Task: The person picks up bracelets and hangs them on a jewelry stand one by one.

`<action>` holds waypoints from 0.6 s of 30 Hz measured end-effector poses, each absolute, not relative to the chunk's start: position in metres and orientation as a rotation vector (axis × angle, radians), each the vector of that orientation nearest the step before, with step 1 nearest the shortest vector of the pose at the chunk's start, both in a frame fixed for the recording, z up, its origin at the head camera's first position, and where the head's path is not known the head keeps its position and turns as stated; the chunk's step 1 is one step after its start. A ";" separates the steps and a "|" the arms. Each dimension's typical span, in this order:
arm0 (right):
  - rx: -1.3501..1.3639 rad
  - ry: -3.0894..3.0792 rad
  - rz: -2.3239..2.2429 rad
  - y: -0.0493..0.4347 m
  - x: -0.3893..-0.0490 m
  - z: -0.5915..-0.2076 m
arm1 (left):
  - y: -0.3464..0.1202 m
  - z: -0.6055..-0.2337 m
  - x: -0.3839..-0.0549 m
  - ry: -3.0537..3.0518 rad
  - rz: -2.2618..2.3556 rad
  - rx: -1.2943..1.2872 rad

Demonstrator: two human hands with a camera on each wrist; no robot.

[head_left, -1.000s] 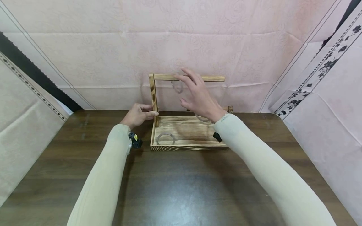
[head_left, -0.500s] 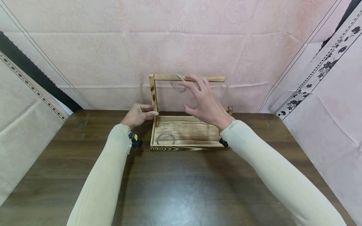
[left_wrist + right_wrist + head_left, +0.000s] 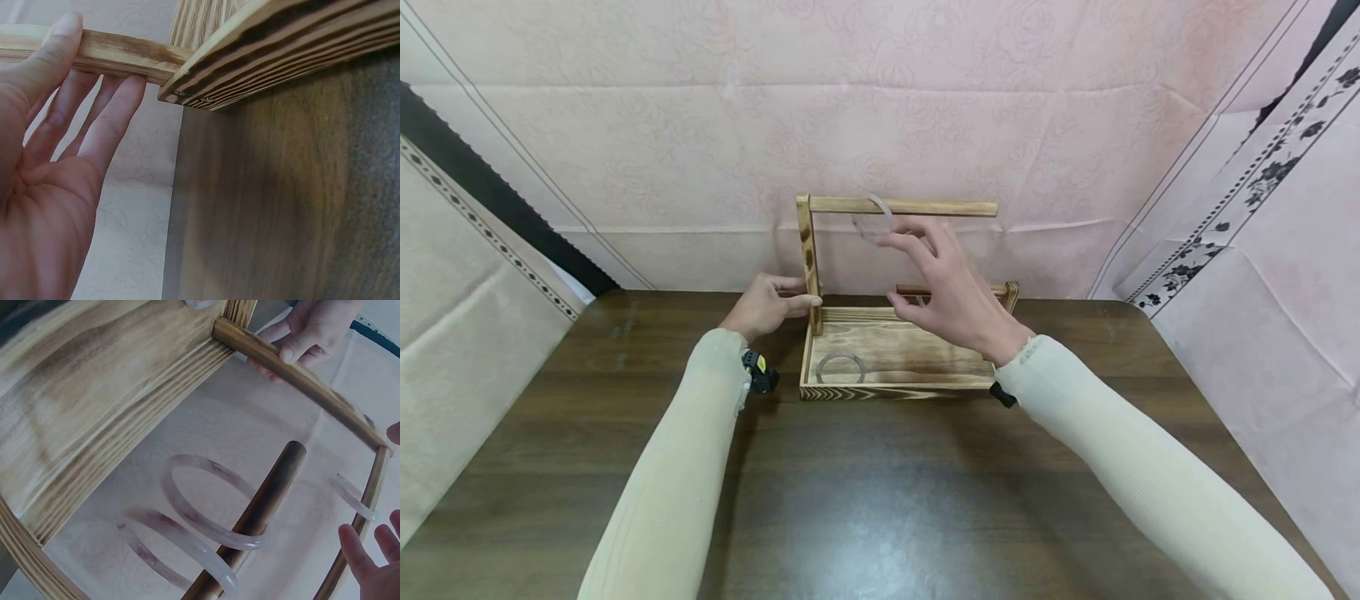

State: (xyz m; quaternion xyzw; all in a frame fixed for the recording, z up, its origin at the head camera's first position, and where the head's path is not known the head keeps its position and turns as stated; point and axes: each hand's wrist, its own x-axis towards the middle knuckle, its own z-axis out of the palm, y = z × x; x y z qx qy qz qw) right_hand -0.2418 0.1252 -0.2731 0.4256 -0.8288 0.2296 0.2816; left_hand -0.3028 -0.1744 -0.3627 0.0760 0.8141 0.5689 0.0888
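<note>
A wooden bangle stand has an upright post [image 3: 808, 258], a long upper bar [image 3: 940, 208] and a tray base [image 3: 902, 392]. My left hand [image 3: 764, 305] pinches the lower post between thumb and fingers. One pale translucent bangle [image 3: 878, 203] hangs round the upper bar. Beside it, my right hand [image 3: 953, 287] has its fingers spread and slightly bent; the right wrist view shows them apart from the bangle. On the shorter lower rod [image 3: 265, 494] hang a bangle [image 3: 206, 464] and another bangle [image 3: 181, 536], both partly hidden in the head view. One more bangle [image 3: 841, 356] lies in the tray's left front corner.
The stand sits near the back edge of a dark wooden table [image 3: 865, 483]. Just behind rises a pale patterned cloth [image 3: 715, 150]. A short upright [image 3: 1011, 293] carries the lower rod at the right.
My right hand has moved right and down from the upper bar. The bangle there has turned, its top now showing over the bar. My left hand stays on the post.
</note>
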 end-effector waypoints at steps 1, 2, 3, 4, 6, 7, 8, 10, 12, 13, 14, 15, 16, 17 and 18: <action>1.141 -2.228 0.619 0.125 -0.240 -0.274 | -0.174 -0.363 -0.303 2.425 1.693 0.227; 1.139 -2.240 0.622 0.126 -0.239 -0.274 | -0.174 -0.363 -0.304 2.427 1.695 0.228; 1.138 -2.254 0.627 0.125 -0.237 -0.274 | -0.175 -0.362 -0.304 2.436 1.688 0.229; 1.138 -2.266 0.633 0.125 -0.235 -0.275 | -0.175 -0.362 -0.304 2.440 1.685 0.229; 1.138 -2.291 0.638 0.125 -0.232 -0.276 | -0.175 -0.362 -0.304 2.446 1.676 0.227; 1.139 -2.303 0.642 0.125 -0.231 -0.276 | -0.175 -0.363 -0.304 2.445 1.675 0.228; 1.141 -2.310 0.644 0.125 -0.229 -0.276 | -0.175 -0.363 -0.304 2.448 1.673 0.230; 1.154 -2.317 0.640 0.125 -0.227 -0.277 | -0.175 -0.363 -0.304 2.449 1.676 0.236; 1.174 -2.327 0.629 0.124 -0.225 -0.278 | -0.175 -0.362 -0.304 2.454 1.678 0.240; 1.185 -2.333 0.627 0.124 -0.225 -0.279 | -0.175 -0.362 -0.304 2.452 1.682 0.242; 1.196 -2.342 0.622 0.124 -0.224 -0.279 | -0.175 -0.362 -0.303 2.452 1.685 0.245; 1.207 -2.350 0.619 0.124 -0.224 -0.280 | -0.175 -0.362 -0.303 2.452 1.685 0.246; 1.217 -2.361 0.618 0.123 -0.223 -0.281 | -0.175 -0.363 -0.303 2.453 1.687 0.246; 1.227 -2.374 0.615 0.123 -0.223 -0.283 | -0.174 -0.363 -0.303 2.452 1.689 0.245; 1.237 -2.387 0.614 0.123 -0.223 -0.284 | -0.174 -0.363 -0.304 2.453 1.689 0.245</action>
